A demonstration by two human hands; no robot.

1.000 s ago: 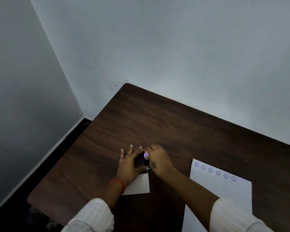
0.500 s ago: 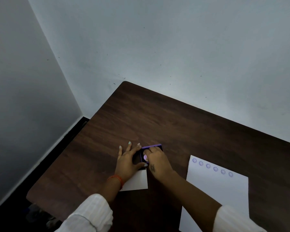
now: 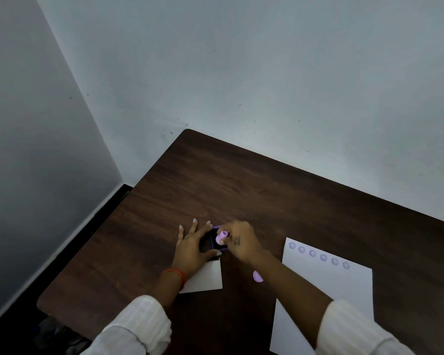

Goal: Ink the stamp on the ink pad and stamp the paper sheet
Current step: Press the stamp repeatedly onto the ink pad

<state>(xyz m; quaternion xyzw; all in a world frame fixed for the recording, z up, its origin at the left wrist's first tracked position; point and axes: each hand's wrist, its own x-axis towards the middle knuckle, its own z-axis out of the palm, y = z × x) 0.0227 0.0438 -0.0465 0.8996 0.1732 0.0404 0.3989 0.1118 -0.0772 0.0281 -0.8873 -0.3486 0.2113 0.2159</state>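
A small dark ink pad with purple edges lies on the brown table. My left hand steadies it, thumb and index finger on either side. My right hand pinches a lilac stamp, which is tilted over the pad's right part; whether it touches the pad I cannot tell. To the right lies the white paper sheet with a row of several purple imprints along its top edge.
A small white card lies under my left wrist. A lilac piece rests on the table beside my right forearm. Walls close the table's far side and the left; the table's left edge drops to a dark floor.
More of the lilac stamp now shows between my right fingers above the pad, and the pad's purple edge has come into sight. My left hand has stayed on the pad.
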